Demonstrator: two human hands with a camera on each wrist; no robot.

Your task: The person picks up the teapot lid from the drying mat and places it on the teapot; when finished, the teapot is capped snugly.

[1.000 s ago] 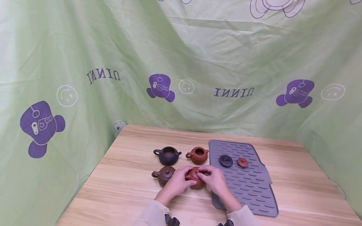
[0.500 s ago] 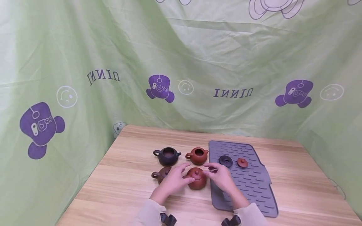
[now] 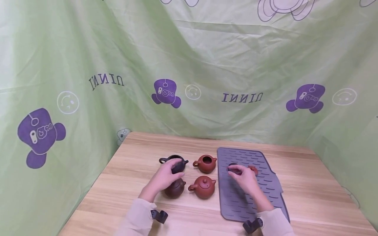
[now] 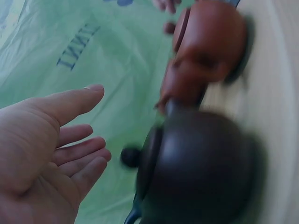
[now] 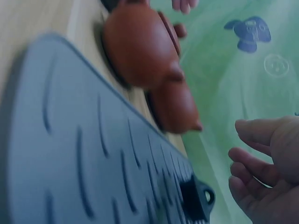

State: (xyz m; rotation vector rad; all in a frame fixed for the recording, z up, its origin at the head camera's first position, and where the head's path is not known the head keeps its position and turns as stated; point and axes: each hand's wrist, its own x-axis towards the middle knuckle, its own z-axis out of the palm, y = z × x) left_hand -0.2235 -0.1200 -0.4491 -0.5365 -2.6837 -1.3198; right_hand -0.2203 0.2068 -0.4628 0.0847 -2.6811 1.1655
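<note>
My left hand (image 3: 165,175), fingers loosely extended, hovers over the black open teapot (image 3: 178,167) and the dark brown lidded teapot (image 3: 175,190), partly covering both. In the left wrist view the fingers stand apart from the brown teapot (image 4: 196,163) and its knob. My right hand (image 3: 245,178) reaches over the grey mat (image 3: 236,205), thumb and fingers parted close to the black teapot lid (image 3: 232,166). The right wrist view shows a gap between that hand (image 5: 268,168) and the dark lid (image 5: 198,198).
A red lidded teapot (image 3: 203,187) stands between the hands, with a red open teapot (image 3: 206,164) behind it. On the mat, a small red lid (image 3: 253,169) lies partly behind the right hand. A green printed curtain (image 3: 189,49) surrounds the wooden table (image 3: 133,183).
Both hands have left the red lidded teapot. The left hand has moved left over the dark teapots; the right hand has moved right to the black lid on the mat.
</note>
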